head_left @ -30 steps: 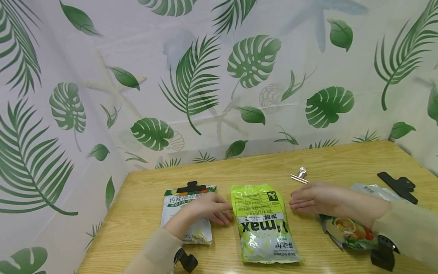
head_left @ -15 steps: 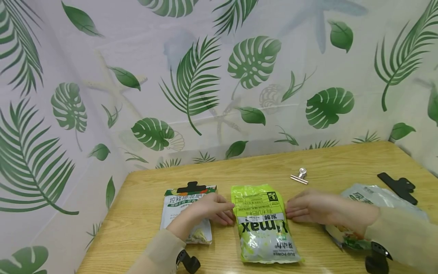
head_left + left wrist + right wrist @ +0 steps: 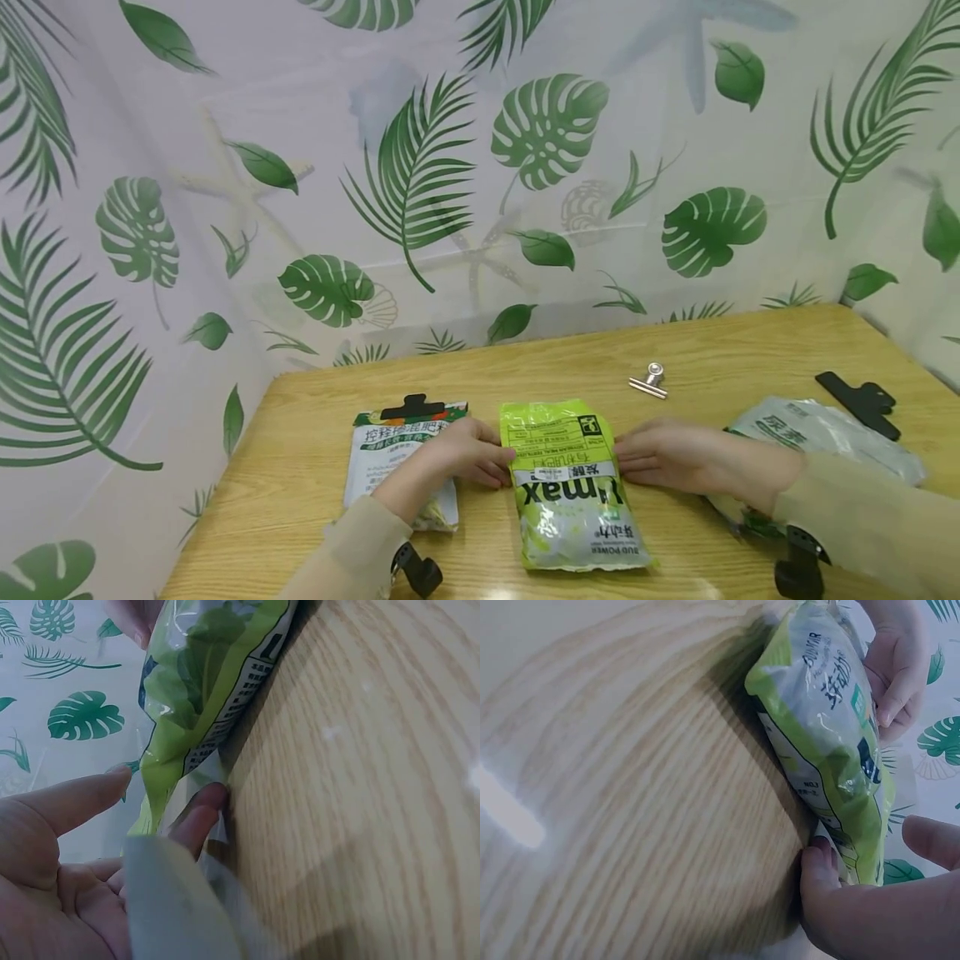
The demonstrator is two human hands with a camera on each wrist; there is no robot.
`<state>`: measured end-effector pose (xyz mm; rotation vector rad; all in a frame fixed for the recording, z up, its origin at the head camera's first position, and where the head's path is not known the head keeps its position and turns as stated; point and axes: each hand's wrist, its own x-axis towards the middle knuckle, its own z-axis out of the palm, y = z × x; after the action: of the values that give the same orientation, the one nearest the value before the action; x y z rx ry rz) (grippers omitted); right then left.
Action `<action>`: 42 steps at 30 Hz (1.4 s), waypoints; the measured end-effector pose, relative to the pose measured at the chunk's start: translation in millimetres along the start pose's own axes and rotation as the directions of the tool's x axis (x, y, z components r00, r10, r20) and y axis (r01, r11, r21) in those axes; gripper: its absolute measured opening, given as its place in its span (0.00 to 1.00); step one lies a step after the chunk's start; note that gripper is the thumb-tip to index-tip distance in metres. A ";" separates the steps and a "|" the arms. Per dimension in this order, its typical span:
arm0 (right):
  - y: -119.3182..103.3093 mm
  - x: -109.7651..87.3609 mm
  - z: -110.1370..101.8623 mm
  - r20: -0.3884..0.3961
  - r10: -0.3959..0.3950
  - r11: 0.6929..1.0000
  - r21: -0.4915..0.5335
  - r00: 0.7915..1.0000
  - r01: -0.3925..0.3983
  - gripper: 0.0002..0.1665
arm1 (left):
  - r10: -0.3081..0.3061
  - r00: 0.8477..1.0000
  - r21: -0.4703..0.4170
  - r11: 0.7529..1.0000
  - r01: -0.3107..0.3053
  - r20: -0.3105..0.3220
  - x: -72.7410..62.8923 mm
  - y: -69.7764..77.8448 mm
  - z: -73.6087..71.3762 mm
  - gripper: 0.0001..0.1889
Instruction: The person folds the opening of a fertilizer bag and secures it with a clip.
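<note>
While the green bag (image 3: 574, 492) is lying three o'clock from your left hand (image 3: 467, 454), nine from your right hand (image 3: 669, 457), long axis running roughly twelve-to-six, both are touching its edges, thumbs spread.

leaf-print wall covering (image 3: 540, 275), wood-grain table (image 3: 570, 367)

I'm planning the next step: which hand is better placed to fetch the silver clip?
Probably the right hand: the silver clip lies just beyond it, on its side of the green bag. The left hand is at the bag's opposite edge, so it would likely have to reach across.
</note>
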<state>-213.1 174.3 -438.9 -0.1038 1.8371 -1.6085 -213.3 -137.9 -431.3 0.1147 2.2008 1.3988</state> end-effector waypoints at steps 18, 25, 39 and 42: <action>2.6 5.7 5.4 -0.039 -0.059 0.994 0.092 0.998 0.062 0.35 | -0.013 0.998 0.028 1.000 0.015 -0.063 5.5 -4.6 5.6 0.09; 14.4 1.8 15.1 -0.040 -0.091 0.993 0.066 0.995 0.094 0.33 | -0.022 0.998 -0.010 1.000 0.022 -0.051 4.5 -14.7 13.0 0.12; 21.2 -2.2 18.1 -0.110 -0.060 0.997 0.051 0.992 0.066 0.40 | -0.011 0.998 0.014 1.000 0.012 -0.069 10.5 -14.5 22.3 0.11; 18.0 -0.7 15.8 -0.129 -0.067 0.996 0.046 0.989 0.074 0.40 | 0.003 0.997 0.026 1.000 -0.001 -0.079 15.2 -9.6 19.9 0.12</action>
<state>-197.5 165.4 -454.9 -0.0446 1.9058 -1.7458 -215.1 -120.9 -452.0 0.0717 2.2844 1.3986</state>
